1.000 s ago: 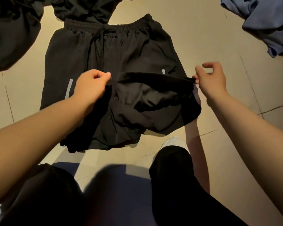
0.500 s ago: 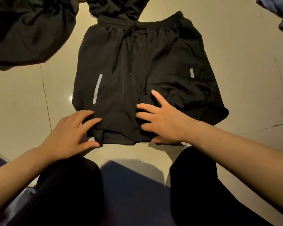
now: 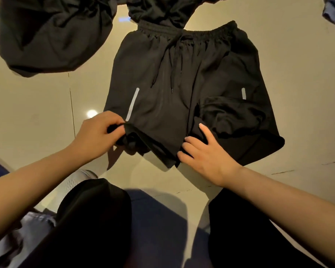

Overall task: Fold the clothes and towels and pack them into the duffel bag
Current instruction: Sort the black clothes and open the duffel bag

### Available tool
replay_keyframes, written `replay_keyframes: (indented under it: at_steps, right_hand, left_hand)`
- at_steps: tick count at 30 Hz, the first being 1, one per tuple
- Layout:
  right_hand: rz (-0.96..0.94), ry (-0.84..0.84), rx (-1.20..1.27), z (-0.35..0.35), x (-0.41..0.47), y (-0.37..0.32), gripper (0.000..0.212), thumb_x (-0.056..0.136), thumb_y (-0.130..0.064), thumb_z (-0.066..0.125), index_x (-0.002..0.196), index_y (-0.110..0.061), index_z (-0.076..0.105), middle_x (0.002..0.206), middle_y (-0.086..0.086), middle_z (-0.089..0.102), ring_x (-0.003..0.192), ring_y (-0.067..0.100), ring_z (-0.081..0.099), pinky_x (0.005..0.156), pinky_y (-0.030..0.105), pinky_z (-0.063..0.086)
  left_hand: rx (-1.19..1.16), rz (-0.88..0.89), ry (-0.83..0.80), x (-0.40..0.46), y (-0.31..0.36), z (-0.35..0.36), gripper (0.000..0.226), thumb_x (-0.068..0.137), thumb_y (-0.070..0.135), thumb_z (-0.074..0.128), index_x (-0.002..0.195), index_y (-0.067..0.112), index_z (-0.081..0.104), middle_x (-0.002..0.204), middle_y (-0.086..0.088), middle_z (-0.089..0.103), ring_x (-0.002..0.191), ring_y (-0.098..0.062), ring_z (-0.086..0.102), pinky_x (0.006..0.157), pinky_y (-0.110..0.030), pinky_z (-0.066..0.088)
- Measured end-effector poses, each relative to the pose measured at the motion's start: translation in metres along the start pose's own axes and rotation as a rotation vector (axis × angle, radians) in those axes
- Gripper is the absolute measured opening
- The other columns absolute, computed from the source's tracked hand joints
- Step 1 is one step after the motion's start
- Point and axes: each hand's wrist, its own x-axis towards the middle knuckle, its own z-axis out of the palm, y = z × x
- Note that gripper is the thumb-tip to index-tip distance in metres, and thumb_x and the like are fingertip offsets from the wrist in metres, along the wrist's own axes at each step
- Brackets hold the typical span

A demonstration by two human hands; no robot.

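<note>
Shorts (image 3: 184, 78), black, lie spread on the tiled floor (image 3: 37, 113), unfolded. Left hand (image 3: 97, 136) pinches the left leg hem; right hand (image 3: 205, 153) presses flat-fingered at the crotch. Other garments (image 3: 52, 33) remain loose; no duffel bag visible.

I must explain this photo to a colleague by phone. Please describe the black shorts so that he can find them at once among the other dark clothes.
Start from the pale tiled floor. In its middle, in front of the person's knees, lie the black shorts, with the left hand pinching one leg hem and the right hand flat on the other. Unlike the dark clothes beside them, they are spread out and show a drawstring waistband and two pale stripes.
</note>
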Motion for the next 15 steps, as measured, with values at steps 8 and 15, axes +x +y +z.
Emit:
replay_keyframes:
  at_steps: [8, 15]
  right_hand:
    - [0.717, 0.318, 0.959, -0.058, 0.013, 0.052, 0.005, 0.090, -0.018, 0.059, 0.087, -0.020, 0.063, 0.072, -0.008, 0.062, 0.064, 0.005, 0.056, 0.067, 0.023, 0.043]
    - [0.369, 0.348, 0.370, -0.070, 0.040, 0.035, 0.028, 0.084, -0.032, 0.058, 0.108, -0.019, 0.061, 0.103, 0.004, 0.061, 0.095, 0.029, 0.057, 0.081, 0.042, 0.043]
  left_hand:
    - [-0.433, -0.362, -0.134, 0.056, 0.038, -0.037, 0.036, 0.095, 0.039, 0.056, 0.075, 0.009, 0.058, 0.070, -0.003, 0.053, 0.065, -0.017, 0.048, 0.060, -0.029, 0.038]
    - [-0.360, -0.555, 0.237, 0.115, 0.019, -0.025, 0.032, 0.094, 0.031, 0.054, 0.117, 0.010, 0.059, 0.114, -0.009, 0.060, 0.104, -0.027, 0.057, 0.092, -0.039, 0.046]
